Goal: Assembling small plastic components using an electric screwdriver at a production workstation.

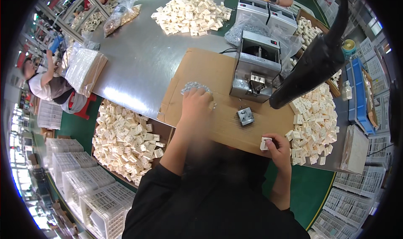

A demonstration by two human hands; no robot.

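My left hand (pixel 196 105) reaches down to a small heap of shiny metal pieces (pixel 195 85) on a brown cardboard sheet (pixel 218 67). Its fingers are bent and bunched at the heap's near edge; what they pinch, if anything, is too small to make out. At the sheet's near right edge, my right hand (pixel 280 150) grips a cream plastic housing (pixel 264 143) between thumb and fingers. Between the hands lies a small metal fixture block (pixel 245 116) with pins on top. Beyond it stands a grey metal machine (pixel 256 67) with a fitting on its front.
Cream plastic housings are heaped on the right (pixel 315 130), at the far side (pixel 191 13) and in a box at lower left (pixel 121 142). A thick black tube (pixel 308 73) slants in from the upper right. People sit at the far side and left.
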